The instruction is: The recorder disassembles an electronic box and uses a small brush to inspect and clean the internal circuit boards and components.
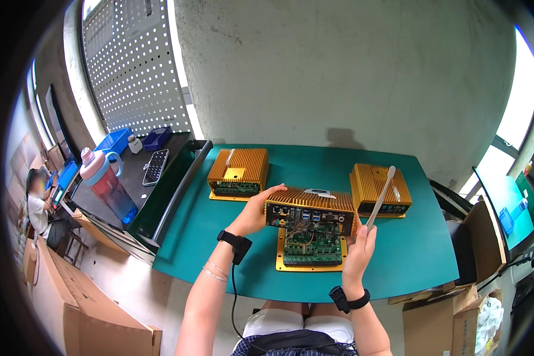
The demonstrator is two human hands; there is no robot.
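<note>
Between my hands, a gold finned computer housing with a black port panel is tilted above a green circuit board. The board sits on a gold base plate at the table's middle, its far part hidden by the housing. My left hand grips the housing's left end. My right hand supports its right end and also holds a long slim grey tool with a rounded tip, pointing up and away. Wires show between the port panel and the board.
Two more gold finned computers, one at the back left and one at the back right, stand on the green table. A side bench carries a bottle, a phone and blue bins. Cardboard boxes stand below.
</note>
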